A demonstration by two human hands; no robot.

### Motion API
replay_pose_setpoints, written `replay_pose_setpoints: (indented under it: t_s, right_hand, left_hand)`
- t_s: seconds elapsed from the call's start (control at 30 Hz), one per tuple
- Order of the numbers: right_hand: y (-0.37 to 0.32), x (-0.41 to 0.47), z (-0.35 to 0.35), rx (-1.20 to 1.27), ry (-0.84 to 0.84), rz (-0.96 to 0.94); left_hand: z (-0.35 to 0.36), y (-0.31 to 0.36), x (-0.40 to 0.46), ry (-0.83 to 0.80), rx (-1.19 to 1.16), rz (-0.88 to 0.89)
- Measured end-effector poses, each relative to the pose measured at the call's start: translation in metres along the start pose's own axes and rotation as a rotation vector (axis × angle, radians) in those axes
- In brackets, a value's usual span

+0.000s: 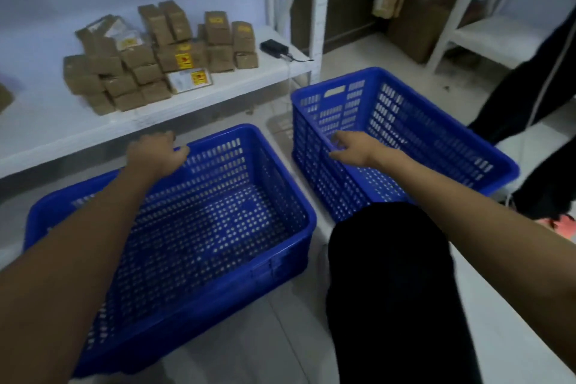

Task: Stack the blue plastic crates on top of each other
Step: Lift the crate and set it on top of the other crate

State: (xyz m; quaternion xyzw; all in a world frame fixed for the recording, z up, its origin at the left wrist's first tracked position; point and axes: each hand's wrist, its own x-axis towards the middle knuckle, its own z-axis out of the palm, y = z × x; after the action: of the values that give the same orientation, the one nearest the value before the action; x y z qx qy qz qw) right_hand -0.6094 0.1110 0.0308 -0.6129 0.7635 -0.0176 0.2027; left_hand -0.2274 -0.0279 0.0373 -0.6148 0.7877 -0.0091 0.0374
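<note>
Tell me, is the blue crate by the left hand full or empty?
Empty. The crate shows only its bare holed bottom, with nothing lying inside. The left hand rests on its far rim.

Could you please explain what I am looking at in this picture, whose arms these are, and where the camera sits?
There is no machine here: a person wears one wide-angle camera on the head, looking forward and down, so the two bare arms are their own. Two empty blue perforated plastic crates stand side by side on the pale floor, not yet stacked. The left hand rests on the far rim of the nearer left crate. The right hand reaches to the near edge of the right crate; whether it grips yet is unclear. Nothing is lifted. Behind, small brown cardboard boxes are piled on a low white shelf, beside a black adapter. The dark shape below is probably the person's knee.
</note>
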Motion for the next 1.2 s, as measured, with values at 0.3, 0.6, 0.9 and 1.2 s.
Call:
replay_pose_setpoints:
  t_s: [0.3,0.6,0.9,1.2]
  right_hand:
    - [0.112,-0.040,0.005,0.203,0.248,0.277]
    - [0.181,-0.071,0.066,0.198,0.354,0.657]
    - [0.205,-0.060,0.114,-0.050,0.179,0.691]
    - [0.228,-0.099,0.116,-0.115,0.042,0.640]
  left_hand:
    - [-0.027,0.144,0.082,0.087,0.068,0.237]
    - [0.011,0.276,0.139,-0.064,0.006,0.419]
    - [0.056,0.332,0.149,-0.109,0.056,0.572]
    - [0.067,0.330,0.143,-0.101,0.022,0.526]
